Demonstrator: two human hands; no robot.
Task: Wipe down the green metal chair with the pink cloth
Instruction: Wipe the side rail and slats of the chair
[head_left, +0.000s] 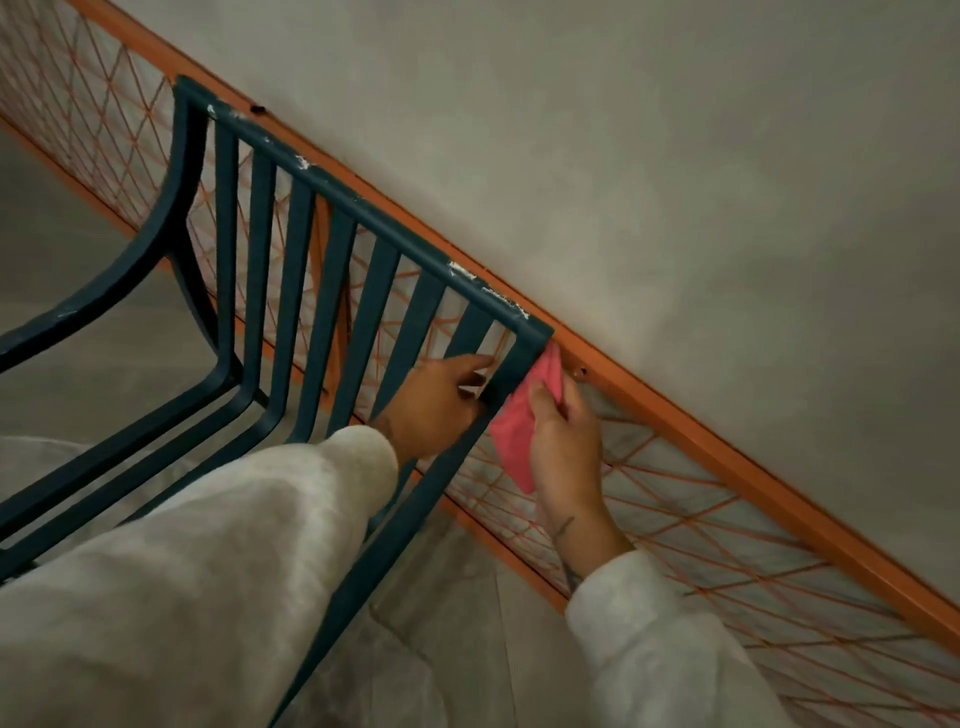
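Observation:
The dark green metal chair (332, 249) fills the left and middle of the head view, its slatted back facing me, with white scuffs along the top rail. My left hand (436, 400) grips the right upright of the chair back just below the top corner. My right hand (563, 447) holds the pink cloth (517, 441) pressed against the outer side of that same upright, the cloth's tip reaching up to the corner.
An orange metal railing (727, 452) with diagonal wire mesh runs right behind the chair, from upper left to lower right. Beyond it is a grey surface. Pale floor tiles (467, 623) lie below. Both my arms wear white fleecy sleeves.

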